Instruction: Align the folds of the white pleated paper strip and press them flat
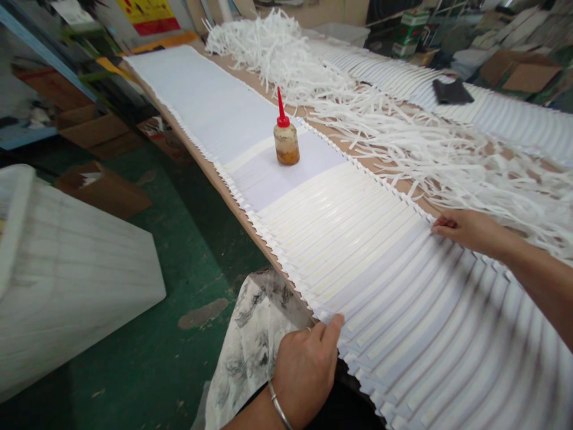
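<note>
A long white sheet (304, 161) lies along the table, with rows of narrow white strips (344, 233) running across it. At the near long edge, my left hand (308, 364) is closed, thumb and finger pinching the end of a white strip. My right hand (470, 230) pinches at the far long edge, apparently on the other end of the same strip, though its fingertips partly hide it. Beyond the strips a small bottle (286, 144) with a red pointed nozzle and amber liquid stands upright on the sheet. Glossy wet-looking streaks show on the strips nearest it.
A big heap of loose white strips (268, 54) spreads along the table's far side. Behind it lies another strip-covered sheet (385, 77) bearing a black item (452, 91). A white bin (85, 275) and cardboard boxes (102, 188) stand on the green floor at left.
</note>
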Tool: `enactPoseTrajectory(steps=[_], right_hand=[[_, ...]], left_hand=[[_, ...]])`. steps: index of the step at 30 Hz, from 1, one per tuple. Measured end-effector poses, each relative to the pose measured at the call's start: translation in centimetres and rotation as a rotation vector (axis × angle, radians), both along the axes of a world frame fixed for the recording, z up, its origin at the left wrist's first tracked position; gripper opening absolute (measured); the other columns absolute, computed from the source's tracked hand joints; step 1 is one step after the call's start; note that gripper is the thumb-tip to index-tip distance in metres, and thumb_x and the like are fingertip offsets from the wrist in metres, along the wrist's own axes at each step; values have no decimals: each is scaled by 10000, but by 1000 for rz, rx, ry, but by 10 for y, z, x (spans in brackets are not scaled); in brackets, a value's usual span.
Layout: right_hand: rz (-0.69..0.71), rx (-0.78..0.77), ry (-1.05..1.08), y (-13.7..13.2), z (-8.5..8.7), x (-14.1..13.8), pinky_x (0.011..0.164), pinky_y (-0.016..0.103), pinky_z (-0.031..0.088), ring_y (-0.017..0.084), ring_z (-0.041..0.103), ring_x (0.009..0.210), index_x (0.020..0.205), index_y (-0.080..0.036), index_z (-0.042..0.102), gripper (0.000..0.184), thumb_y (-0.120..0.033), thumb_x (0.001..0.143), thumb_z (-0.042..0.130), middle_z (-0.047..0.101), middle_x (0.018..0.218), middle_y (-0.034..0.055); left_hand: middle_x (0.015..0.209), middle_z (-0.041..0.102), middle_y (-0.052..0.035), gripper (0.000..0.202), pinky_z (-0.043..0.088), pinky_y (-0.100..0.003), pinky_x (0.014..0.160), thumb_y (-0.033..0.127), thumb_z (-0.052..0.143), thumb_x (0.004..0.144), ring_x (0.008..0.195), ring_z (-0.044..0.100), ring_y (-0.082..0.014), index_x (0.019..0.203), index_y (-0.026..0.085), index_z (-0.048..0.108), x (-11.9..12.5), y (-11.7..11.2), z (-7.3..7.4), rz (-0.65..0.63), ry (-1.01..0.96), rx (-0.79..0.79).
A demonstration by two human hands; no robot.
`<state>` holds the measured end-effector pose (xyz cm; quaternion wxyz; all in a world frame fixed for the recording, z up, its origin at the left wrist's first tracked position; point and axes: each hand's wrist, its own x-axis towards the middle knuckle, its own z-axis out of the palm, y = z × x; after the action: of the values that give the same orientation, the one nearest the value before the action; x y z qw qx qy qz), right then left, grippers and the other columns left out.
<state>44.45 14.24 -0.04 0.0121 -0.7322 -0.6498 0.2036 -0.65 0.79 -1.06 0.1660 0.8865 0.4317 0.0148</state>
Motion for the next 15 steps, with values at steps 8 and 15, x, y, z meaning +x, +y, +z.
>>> enactPoseTrajectory(steps=[8, 15], right_hand=[[-44, 21, -51, 9, -15, -1, 705, 353, 456, 235, 670, 751, 820, -237, 716, 264, -482, 804, 619, 749, 800, 42], [-179, 102, -157, 6, -7, 11, 641, 344, 410, 236, 632, 695, 876, -225, 681, 276, -487, 820, 613, 725, 773, 72]], left_hand=[[894, 763, -14, 504, 611, -347, 616, 34, 496, 914, 707, 756, -230, 1380, 190, 608, 1, -1, 0, 9, -38, 5], [891, 770, -25, 537, 600, -302, 609, 34, 484, 890, 703, 757, -214, 1389, 199, 593, -6, 4, -1, -31, -46, -16]])
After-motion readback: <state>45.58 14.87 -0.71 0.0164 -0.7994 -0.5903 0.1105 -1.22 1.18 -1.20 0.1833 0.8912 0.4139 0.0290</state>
